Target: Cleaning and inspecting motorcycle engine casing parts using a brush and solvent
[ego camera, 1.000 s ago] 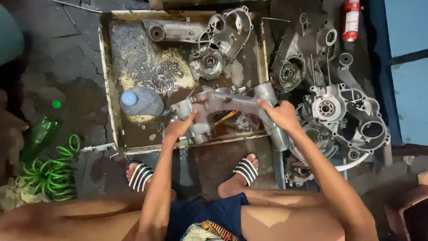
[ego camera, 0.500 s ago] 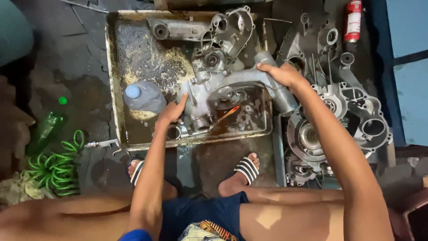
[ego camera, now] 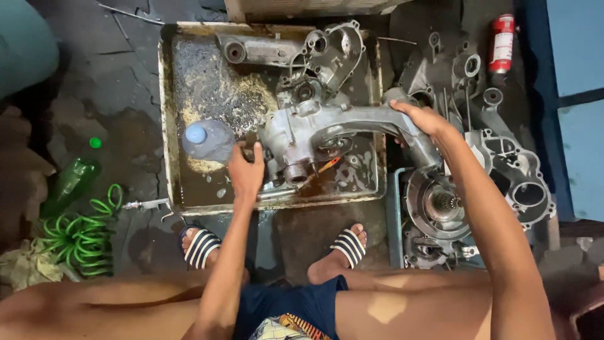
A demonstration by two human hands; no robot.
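A large grey metal engine casing [ego camera: 327, 135] lies across the right half of a dirty metal wash tray [ego camera: 168, 126]. My left hand [ego camera: 245, 173] grips the casing's lower left end near the tray's front edge. My right hand [ego camera: 423, 119] holds the casing's long arm where it sticks out over the tray's right rim. A second grey casing [ego camera: 296, 50] lies at the back of the tray. A clear plastic bottle with a blue cap [ego camera: 207, 140] lies in the tray just left of my left hand.
Several more engine casings [ego camera: 497, 157] are piled on the floor to the right. A red spray can [ego camera: 502, 43] stands at the back right. A green bottle [ego camera: 69, 182] and a coiled green hose [ego camera: 82, 236] lie at the left. My sandalled feet [ego camera: 343, 249] are below the tray.
Both hands have carried the casing farther into the tray and turned it; my right hand has moved up and to the right along the casing's arm.
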